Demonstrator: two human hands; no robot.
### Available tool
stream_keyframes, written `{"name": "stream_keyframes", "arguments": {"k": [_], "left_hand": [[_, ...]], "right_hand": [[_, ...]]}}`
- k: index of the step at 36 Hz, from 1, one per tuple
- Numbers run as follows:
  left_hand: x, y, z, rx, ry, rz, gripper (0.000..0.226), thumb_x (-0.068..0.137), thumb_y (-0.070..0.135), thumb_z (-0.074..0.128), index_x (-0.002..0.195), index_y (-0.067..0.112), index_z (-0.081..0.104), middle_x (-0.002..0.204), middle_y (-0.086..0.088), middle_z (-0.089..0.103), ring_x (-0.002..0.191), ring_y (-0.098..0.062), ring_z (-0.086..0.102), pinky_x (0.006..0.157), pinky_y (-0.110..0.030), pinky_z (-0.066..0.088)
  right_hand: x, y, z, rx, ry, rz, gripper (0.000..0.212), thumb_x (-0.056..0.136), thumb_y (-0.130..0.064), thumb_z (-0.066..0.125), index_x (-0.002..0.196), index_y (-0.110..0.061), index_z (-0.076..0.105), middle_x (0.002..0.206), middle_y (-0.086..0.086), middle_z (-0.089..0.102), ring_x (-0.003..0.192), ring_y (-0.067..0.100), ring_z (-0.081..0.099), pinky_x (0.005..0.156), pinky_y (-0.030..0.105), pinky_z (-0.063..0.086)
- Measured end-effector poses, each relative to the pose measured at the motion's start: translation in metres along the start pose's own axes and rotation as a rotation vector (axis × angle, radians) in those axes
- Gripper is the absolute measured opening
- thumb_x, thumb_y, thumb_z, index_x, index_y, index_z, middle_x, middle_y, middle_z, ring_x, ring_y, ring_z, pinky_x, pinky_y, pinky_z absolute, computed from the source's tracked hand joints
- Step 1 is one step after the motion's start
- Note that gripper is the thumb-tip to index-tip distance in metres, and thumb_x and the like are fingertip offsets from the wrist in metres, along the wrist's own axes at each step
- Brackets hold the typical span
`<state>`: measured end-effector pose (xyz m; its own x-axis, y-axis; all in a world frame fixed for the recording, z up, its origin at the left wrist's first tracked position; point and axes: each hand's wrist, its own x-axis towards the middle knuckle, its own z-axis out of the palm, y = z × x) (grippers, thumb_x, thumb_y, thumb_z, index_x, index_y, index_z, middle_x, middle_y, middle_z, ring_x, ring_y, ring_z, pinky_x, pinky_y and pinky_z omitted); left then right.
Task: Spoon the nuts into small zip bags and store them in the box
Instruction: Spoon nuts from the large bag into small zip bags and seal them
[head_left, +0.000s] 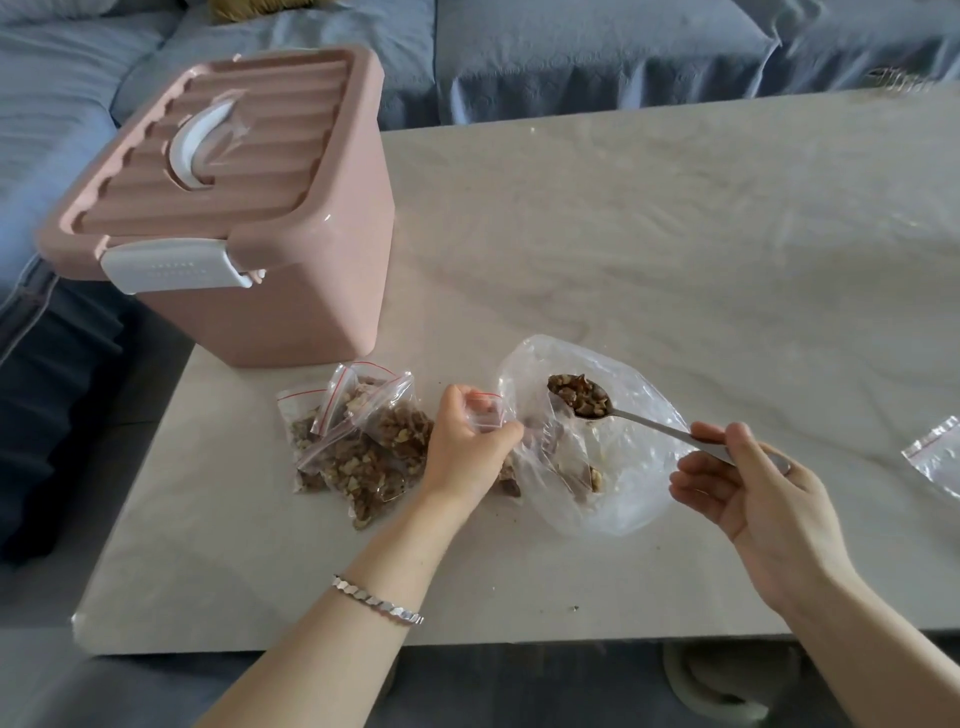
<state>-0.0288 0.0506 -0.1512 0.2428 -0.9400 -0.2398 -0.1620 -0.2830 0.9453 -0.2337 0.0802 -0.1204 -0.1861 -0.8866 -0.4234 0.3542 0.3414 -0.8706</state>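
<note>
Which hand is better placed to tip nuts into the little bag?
Right. The right hand holds the spoon, loaded with nuts, just beside the small zip bag that the left hand pinches.

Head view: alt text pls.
A right hand holds a spoon heaped with nuts over a large clear bag, while the left hand pinches a small zip bag beside it. Filled zip bags lie by a closed pink box on the table.

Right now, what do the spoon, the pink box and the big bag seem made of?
Spoon: probably steel, silvery with a dull shine. Pink box: moulded plastic, glossy, highlight on its rounded corner. Big bag: thin clear plastic film, crinkled, see-through.
</note>
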Motion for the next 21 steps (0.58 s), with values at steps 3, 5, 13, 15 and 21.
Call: {"name": "stream_keyframes", "arguments": {"k": [3, 5, 13, 15, 21], "left_hand": [[-0.001, 0.002, -0.005, 0.086, 0.041, 0.070, 0.029, 0.077, 0.000, 0.063, 0.085, 0.020, 0.043, 0.080, 0.011, 0.050, 0.066, 0.003, 0.049, 0.057, 0.000, 0.036], [-0.005, 0.003, -0.010, 0.165, 0.048, 0.131, 0.030, 0.077, 0.001, 0.064, 0.091, 0.016, 0.042, 0.084, 0.011, 0.049, 0.067, 0.008, 0.051, 0.061, 0.001, 0.035], [-0.021, -0.013, -0.015, 0.277, 0.062, 0.295, 0.031, 0.077, 0.015, 0.071, 0.088, 0.022, 0.043, 0.089, 0.005, 0.051, 0.085, -0.010, 0.051, 0.071, -0.004, 0.036], [-0.023, -0.016, -0.014, 0.270, 0.062, 0.321, 0.033, 0.075, 0.015, 0.073, 0.085, 0.024, 0.043, 0.085, 0.007, 0.049, 0.082, -0.009, 0.051, 0.071, -0.004, 0.036], [-0.025, -0.019, -0.011, 0.208, -0.005, 0.335, 0.039, 0.075, 0.026, 0.072, 0.095, 0.029, 0.039, 0.094, 0.002, 0.052, 0.092, -0.009, 0.052, 0.081, -0.013, 0.040]], "right_hand": [[-0.001, -0.007, -0.003, -0.047, 0.003, -0.067, 0.033, 0.098, -0.025, 0.042, 0.085, -0.004, 0.064, 0.053, 0.006, 0.061, 0.048, 0.019, 0.059, 0.049, 0.024, 0.053], [-0.003, -0.013, -0.002, -0.077, 0.001, -0.109, 0.033, 0.098, -0.025, 0.041, 0.084, -0.005, 0.064, 0.052, 0.006, 0.060, 0.046, 0.019, 0.058, 0.049, 0.024, 0.053], [-0.009, -0.037, 0.013, -0.080, -0.053, -0.132, 0.039, 0.098, -0.030, 0.038, 0.080, -0.003, 0.061, 0.046, 0.001, 0.055, 0.040, 0.014, 0.052, 0.042, 0.022, 0.048], [-0.009, -0.042, 0.019, -0.106, -0.073, -0.125, 0.041, 0.098, -0.031, 0.037, 0.079, -0.003, 0.061, 0.044, 0.003, 0.054, 0.038, 0.015, 0.051, 0.040, 0.021, 0.046], [-0.013, -0.054, 0.037, -0.295, -0.130, -0.182, 0.043, 0.099, -0.029, 0.038, 0.073, -0.004, 0.062, 0.042, 0.005, 0.054, 0.035, 0.018, 0.050, 0.038, 0.022, 0.044]]}}
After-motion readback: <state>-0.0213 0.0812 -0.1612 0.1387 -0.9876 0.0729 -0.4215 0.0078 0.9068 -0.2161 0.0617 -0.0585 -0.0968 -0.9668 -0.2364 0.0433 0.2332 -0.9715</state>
